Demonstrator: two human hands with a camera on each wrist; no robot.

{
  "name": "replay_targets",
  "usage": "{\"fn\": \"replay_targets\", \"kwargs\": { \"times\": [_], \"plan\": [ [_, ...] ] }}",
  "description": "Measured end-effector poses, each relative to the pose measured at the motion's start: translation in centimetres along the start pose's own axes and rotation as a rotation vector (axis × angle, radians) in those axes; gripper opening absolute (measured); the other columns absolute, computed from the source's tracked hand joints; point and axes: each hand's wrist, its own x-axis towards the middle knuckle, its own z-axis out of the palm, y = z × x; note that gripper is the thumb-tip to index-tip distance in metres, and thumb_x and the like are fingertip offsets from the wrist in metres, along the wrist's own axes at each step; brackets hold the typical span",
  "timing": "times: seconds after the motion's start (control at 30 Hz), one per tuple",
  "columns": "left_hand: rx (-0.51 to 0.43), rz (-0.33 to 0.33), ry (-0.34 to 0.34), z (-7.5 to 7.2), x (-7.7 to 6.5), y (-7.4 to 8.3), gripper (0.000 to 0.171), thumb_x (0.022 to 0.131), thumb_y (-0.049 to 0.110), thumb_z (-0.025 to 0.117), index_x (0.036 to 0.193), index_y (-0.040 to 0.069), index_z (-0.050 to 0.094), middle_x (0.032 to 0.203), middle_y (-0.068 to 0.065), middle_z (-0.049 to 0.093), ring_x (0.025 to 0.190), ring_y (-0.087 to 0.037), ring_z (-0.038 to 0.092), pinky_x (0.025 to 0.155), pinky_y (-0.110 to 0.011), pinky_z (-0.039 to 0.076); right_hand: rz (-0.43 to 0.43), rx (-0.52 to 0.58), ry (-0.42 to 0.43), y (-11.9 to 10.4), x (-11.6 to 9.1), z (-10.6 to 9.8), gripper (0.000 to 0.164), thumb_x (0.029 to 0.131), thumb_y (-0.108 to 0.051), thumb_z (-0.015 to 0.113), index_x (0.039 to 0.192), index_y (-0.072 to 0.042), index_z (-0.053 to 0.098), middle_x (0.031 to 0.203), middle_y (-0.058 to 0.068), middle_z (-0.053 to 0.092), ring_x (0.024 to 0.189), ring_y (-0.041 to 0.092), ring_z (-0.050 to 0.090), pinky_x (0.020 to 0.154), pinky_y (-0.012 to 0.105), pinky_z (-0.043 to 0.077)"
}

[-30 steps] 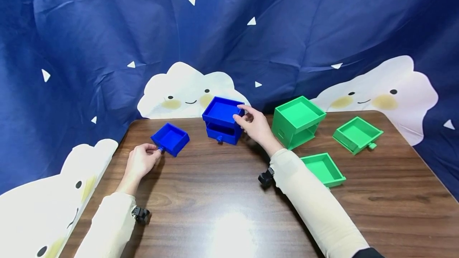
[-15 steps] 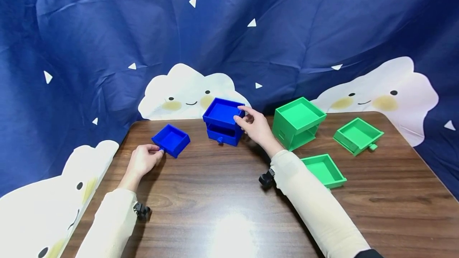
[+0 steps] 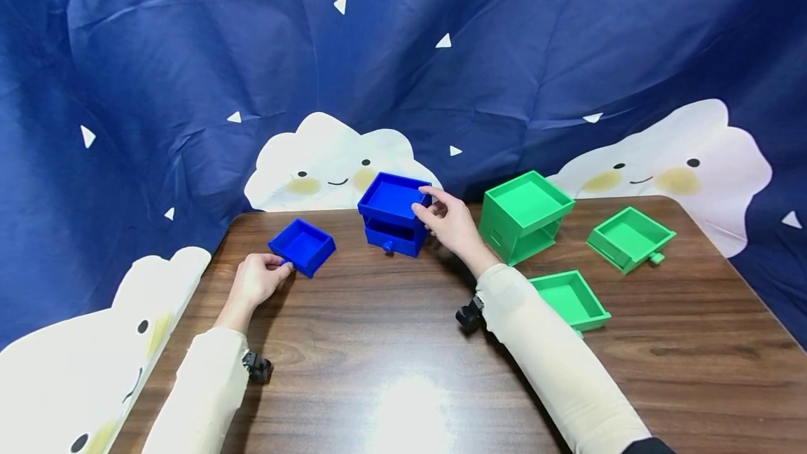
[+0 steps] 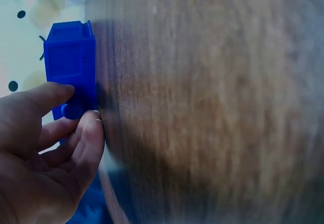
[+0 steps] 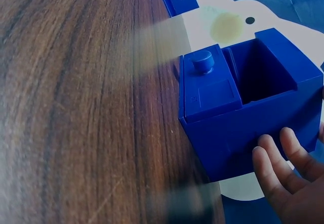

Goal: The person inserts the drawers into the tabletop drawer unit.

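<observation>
Left grip [image 3: 258, 280]: we see it pinching the small knob [image 4: 77, 107] of the loose blue drawer [image 3: 304, 246], the thumb on one side and the fingers on the other.
Loose blue drawer: we find it at the far left of the table [image 3: 353, 328], hollow side up, well apart from the blue cabinet [image 3: 392, 212].
Blue cabinet: we see its upper slot open at the front, with a second blue drawer [image 3: 378, 238] seated below, knob outward.
Right grip [image 3: 452, 224]: we see thumb and forefinger holding the cabinet's upper right edge, other fingers along its side.
Green cabinet [image 3: 526, 202]: we see it upright, just right of the right grip, front open.
Near green drawer [image 3: 570, 300]: we see it partly hidden by the right sleeve [image 3: 555, 363].
Far green drawer [image 3: 632, 237]: we find it farthest right, hollow side up.
Backdrop: we see blue cloth [image 3: 403, 47] with white clouds behind the table.
</observation>
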Motion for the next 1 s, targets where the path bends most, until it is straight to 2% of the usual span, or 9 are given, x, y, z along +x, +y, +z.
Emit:
{"fn": "replay_targets", "kwargs": {
  "times": [0.13,0.27,0.4,0.5,0.67,0.8,1.0],
  "plan": [
    [-0.012,0.004,0.01,0.25,-0.03,-0.14,0.031,0.101,0.024,0.073,0.107,-0.006,0.078,0.076,-0.007,0.077,0.065,-0.011,0.065,0.07,-0.029,0.051,0.008,0.011,-0.001,0.02,-0.06,0.03,0.048,0.105,-0.029,0.073,0.148,-0.011,0.065,0.089,0.01,0.066,0.071,0.029,0.067,0.063,0.026,0.055],
    [-0.013,0.006,0.048,0.49,-0.01,-0.34,0.029,0.1,0.022,0.072,0.107,-0.005,0.078,0.084,-0.012,0.08,0.07,-0.012,0.067,0.071,-0.029,0.051,0.01,0.015,-0.003,-0.01,-0.1,0.05,0.048,0.105,-0.029,0.073,0.148,-0.011,0.065,0.088,0.009,0.066,0.072,0.033,0.068,0.062,0.026,0.055],
    [-0.083,-0.023,0.057,0.65,0.0,-0.48,0.028,0.1,0.019,0.071,0.11,-0.007,0.076,0.088,-0.015,0.082,0.07,-0.008,0.07,0.069,-0.023,0.051,0.014,0.025,-0.005,-0.09,-0.16,0.01,0.047,0.105,-0.029,0.073,0.148,-0.012,0.065,0.089,0.009,0.066,0.077,0.043,0.069,0.062,0.026,0.055],
    [-0.201,-0.046,0.025,0.69,0.06,-0.58,0.028,0.101,0.014,0.069,0.111,-0.012,0.072,0.085,-0.016,0.081,0.066,-0.005,0.071,0.064,-0.019,0.054,0.017,0.035,-0.006,-0.17,-0.2,-0.04,0.047,0.105,-0.03,0.073,0.148,-0.013,0.065,0.09,0.01,0.066,0.084,0.051,0.068,0.063,0.026,0.055],
    [-0.387,-0.083,-0.064,0.64,0.06,-0.67,0.026,0.102,0.006,0.068,0.11,-0.018,0.067,0.078,-0.008,0.078,0.063,-0.003,0.069,0.061,-0.018,0.06,0.021,0.037,-0.008,-0.2,-0.1,-0.05,0.048,0.105,-0.031,0.073,0.148,-0.013,0.065,0.091,0.011,0.067,0.085,0.051,0.068,0.064,0.026,0.055],
    [-0.446,-0.106,-0.111,0.46,-0.1,-0.57,0.028,0.103,0.005,0.068,0.112,-0.021,0.066,0.077,-0.004,0.077,0.063,-0.004,0.069,0.061,-0.02,0.061,0.029,0.034,-0.013,-0.15,0.01,0.04,0.047,0.105,-0.03,0.072,0.149,-0.013,0.064,0.092,0.011,0.067,0.086,0.052,0.069,0.064,0.025,0.055],
    [-0.485,-0.12,-0.135,0.77,-0.14,-0.53,0.03,0.104,0.006,0.066,0.116,-0.021,0.066,0.076,0.0,0.075,0.065,-0.004,0.069,0.063,-0.02,0.062,0.027,0.018,-0.008,-0.16,0.02,0.06,0.047,0.106,-0.03,0.072,0.149,-0.013,0.064,0.092,0.011,0.068,0.084,0.049,0.069,0.064,0.025,0.055]
  ]
}}
